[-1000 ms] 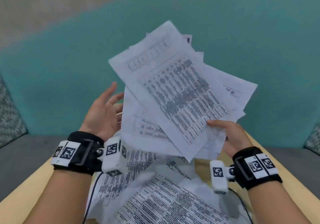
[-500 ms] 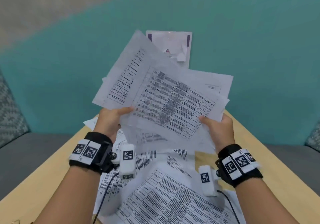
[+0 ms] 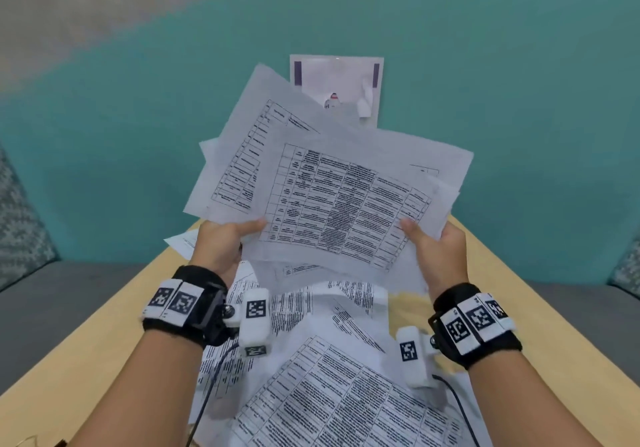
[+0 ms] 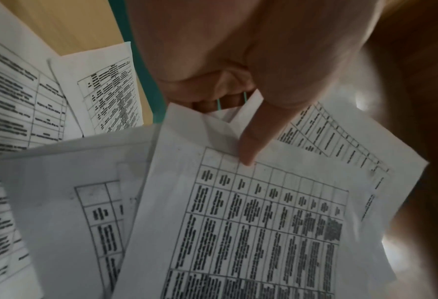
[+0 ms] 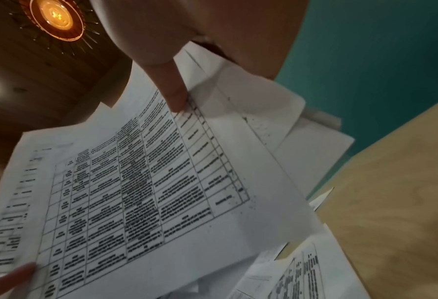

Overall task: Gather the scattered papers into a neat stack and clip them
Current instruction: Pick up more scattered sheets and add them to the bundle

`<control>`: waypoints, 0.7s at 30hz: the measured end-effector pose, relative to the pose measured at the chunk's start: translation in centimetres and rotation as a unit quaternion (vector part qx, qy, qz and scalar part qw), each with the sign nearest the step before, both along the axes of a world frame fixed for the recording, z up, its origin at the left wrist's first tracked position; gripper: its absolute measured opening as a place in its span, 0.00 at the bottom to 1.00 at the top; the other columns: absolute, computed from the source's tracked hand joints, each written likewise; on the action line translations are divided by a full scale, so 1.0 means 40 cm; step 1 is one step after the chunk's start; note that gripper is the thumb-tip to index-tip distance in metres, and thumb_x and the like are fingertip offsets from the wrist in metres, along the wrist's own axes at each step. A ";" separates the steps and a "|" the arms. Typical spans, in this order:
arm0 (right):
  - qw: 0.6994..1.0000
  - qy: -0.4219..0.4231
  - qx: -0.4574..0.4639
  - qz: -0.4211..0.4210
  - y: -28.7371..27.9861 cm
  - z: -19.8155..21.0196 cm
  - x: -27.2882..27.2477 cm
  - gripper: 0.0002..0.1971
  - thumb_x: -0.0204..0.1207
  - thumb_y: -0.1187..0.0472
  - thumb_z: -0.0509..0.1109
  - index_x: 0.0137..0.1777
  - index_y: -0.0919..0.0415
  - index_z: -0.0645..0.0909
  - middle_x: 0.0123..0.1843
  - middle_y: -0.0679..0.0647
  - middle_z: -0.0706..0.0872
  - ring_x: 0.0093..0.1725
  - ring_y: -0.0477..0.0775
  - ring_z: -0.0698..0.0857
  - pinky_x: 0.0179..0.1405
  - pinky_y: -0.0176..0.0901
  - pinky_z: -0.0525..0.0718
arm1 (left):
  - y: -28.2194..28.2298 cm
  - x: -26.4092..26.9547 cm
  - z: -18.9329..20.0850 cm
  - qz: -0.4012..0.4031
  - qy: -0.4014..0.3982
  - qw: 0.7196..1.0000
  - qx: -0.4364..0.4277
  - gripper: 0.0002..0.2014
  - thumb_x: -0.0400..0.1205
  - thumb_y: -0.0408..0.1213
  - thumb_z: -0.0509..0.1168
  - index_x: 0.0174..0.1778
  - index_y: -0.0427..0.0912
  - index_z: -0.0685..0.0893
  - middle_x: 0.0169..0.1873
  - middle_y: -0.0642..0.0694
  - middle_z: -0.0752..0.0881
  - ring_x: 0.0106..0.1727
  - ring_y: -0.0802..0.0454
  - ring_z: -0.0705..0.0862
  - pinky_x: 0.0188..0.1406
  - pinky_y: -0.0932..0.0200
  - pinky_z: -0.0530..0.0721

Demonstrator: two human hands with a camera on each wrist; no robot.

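Observation:
Both hands hold up a fanned bundle of printed papers (image 3: 332, 197) above the table. My left hand (image 3: 221, 242) grips its lower left edge, thumb on the front sheet (image 4: 238, 222). My right hand (image 3: 436, 246) grips the lower right edge, thumb pressed on the table print (image 5: 141, 192). The sheets are skewed, with corners sticking out at different angles. More printed papers (image 3: 329, 377) lie scattered on the wooden table (image 3: 104, 336) under my wrists. No clip is visible in any view.
A white packet with purple bars (image 3: 337, 86) stands behind the bundle against the teal wall (image 3: 519, 100). Grey bench seats (image 3: 52, 291) flank the table. One loose sheet (image 3: 180, 242) pokes out at the table's far left edge.
A second ago only my right hand held the bundle and the left was open beside it. The left hand has since gripped the left edge, and the bundle has turned and steadied.

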State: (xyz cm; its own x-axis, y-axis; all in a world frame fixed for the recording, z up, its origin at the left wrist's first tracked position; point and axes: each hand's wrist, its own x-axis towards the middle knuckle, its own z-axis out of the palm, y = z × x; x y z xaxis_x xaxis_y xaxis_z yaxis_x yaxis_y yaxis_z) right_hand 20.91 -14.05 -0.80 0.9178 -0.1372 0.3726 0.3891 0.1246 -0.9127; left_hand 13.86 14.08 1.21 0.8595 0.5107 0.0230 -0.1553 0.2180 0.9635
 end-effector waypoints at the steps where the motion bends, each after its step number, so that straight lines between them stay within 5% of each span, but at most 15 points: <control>1: 1.000 0.005 -0.002 0.001 0.002 -0.005 0.002 0.09 0.78 0.66 0.77 0.47 0.49 0.87 0.51 0.44 0.92 0.54 0.49 0.91 0.60 0.47 0.84 | -0.008 -0.001 -0.002 -0.001 0.002 1.000 -0.004 0.07 0.73 0.22 0.78 0.43 0.29 0.87 0.42 0.36 0.93 0.40 0.45 0.88 0.41 0.55 0.87; 3: 0.999 0.029 -0.013 0.008 0.003 -0.017 0.006 0.09 0.76 0.68 0.77 0.48 0.51 0.88 0.50 0.47 0.93 0.55 0.55 0.91 0.61 0.51 0.86 | -0.023 -0.004 -0.010 -0.005 0.010 1.000 -0.001 0.06 0.77 0.19 0.73 0.47 0.30 0.88 0.40 0.40 0.95 0.42 0.44 0.93 0.49 0.51 0.91; 7: 0.998 0.054 -0.035 0.006 -0.001 -0.033 0.011 0.06 0.78 0.68 0.76 0.49 0.55 0.87 0.50 0.52 0.93 0.54 0.59 0.91 0.60 0.53 0.87 | -0.048 -0.013 -0.014 0.012 0.009 0.999 -0.028 0.26 0.78 0.18 0.72 0.74 0.21 0.76 0.69 0.29 0.82 0.63 0.27 0.84 0.67 0.43 0.86; 8: 0.998 0.050 -0.036 0.002 -0.002 -0.032 0.011 0.06 0.79 0.67 0.76 0.49 0.55 0.87 0.50 0.52 0.93 0.54 0.60 0.91 0.60 0.54 0.87 | -0.050 -0.014 -0.012 0.015 0.006 1.000 -0.025 0.30 0.75 0.21 0.76 0.73 0.20 0.76 0.67 0.32 0.83 0.69 0.29 0.78 0.72 0.41 0.82; 9: 0.998 0.044 -0.035 -0.002 -0.002 -0.030 0.011 0.06 0.78 0.66 0.76 0.48 0.54 0.88 0.50 0.51 0.93 0.54 0.59 0.91 0.60 0.55 0.87 | -0.044 -0.011 -0.011 0.020 0.003 1.000 -0.019 0.34 0.68 0.25 0.81 0.70 0.22 0.79 0.61 0.35 0.87 0.60 0.30 0.88 0.74 0.38 0.80; 10: 0.999 0.038 -0.032 -0.007 -0.001 -0.026 0.011 0.06 0.78 0.66 0.76 0.47 0.54 0.88 0.50 0.50 0.93 0.54 0.59 0.92 0.61 0.57 0.88 | -0.035 -0.004 -0.013 0.023 -0.002 1.000 -0.019 0.39 0.59 0.28 0.84 0.67 0.23 0.82 0.55 0.38 0.87 0.51 0.45 0.81 0.74 0.34 0.80; 11: 0.999 0.034 -0.027 -0.009 0.000 -0.022 0.011 0.06 0.78 0.66 0.76 0.46 0.53 0.88 0.50 0.50 0.93 0.54 0.58 0.92 0.60 0.56 0.88 | -0.018 0.014 -0.025 0.032 -0.003 0.999 -0.024 0.40 0.54 0.29 0.84 0.65 0.24 0.83 0.52 0.38 0.88 0.54 0.37 0.86 0.72 0.32 0.81; 13: 0.999 0.029 -0.021 -0.001 -0.001 -0.014 0.006 0.08 0.78 0.68 0.76 0.45 0.52 0.88 0.49 0.49 0.93 0.53 0.58 0.91 0.59 0.54 0.87 | 0.003 0.034 -0.039 0.048 0.019 0.999 -0.014 0.39 0.55 0.31 0.83 0.64 0.25 0.82 0.55 0.36 0.89 0.56 0.37 0.87 0.67 0.34 0.84; 16: 0.997 0.049 -0.049 0.018 -0.003 -0.020 0.002 0.08 0.77 0.69 0.76 0.45 0.54 0.87 0.47 0.50 0.93 0.53 0.59 0.92 0.60 0.55 0.88 | -0.008 0.015 -0.043 0.028 0.066 0.997 -0.014 0.25 0.74 0.28 0.77 0.66 0.26 0.81 0.54 0.35 0.90 0.50 0.39 0.87 0.48 0.46 0.86; 19: 0.996 0.060 -0.067 0.024 0.000 -0.025 -0.002 0.07 0.78 0.68 0.76 0.45 0.54 0.88 0.46 0.50 0.93 0.51 0.59 0.92 0.61 0.60 0.88 | -0.011 0.015 -0.072 -0.003 0.099 0.995 -0.027 0.19 0.81 0.23 0.69 0.69 0.24 0.79 0.52 0.31 0.91 0.50 0.36 0.88 0.58 0.39 0.87; 21: 0.996 0.054 -0.066 0.026 0.006 -0.018 -0.005 0.08 0.79 0.67 0.75 0.44 0.53 0.88 0.46 0.50 0.93 0.51 0.58 0.91 0.61 0.59 0.88 | -0.014 0.015 -0.074 -0.004 0.085 0.995 -0.044 0.17 0.85 0.28 0.67 0.70 0.26 0.80 0.45 0.37 0.90 0.47 0.38 0.87 0.58 0.39 0.86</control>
State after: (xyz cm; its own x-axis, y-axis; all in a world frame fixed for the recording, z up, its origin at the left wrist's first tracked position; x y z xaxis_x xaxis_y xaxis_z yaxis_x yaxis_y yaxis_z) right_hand 20.73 -13.82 -1.52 0.9580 -0.0457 0.2833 0.2843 0.0182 -0.9586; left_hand 14.47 13.53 -1.74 0.8506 0.4981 -0.1682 0.0111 0.3027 0.9530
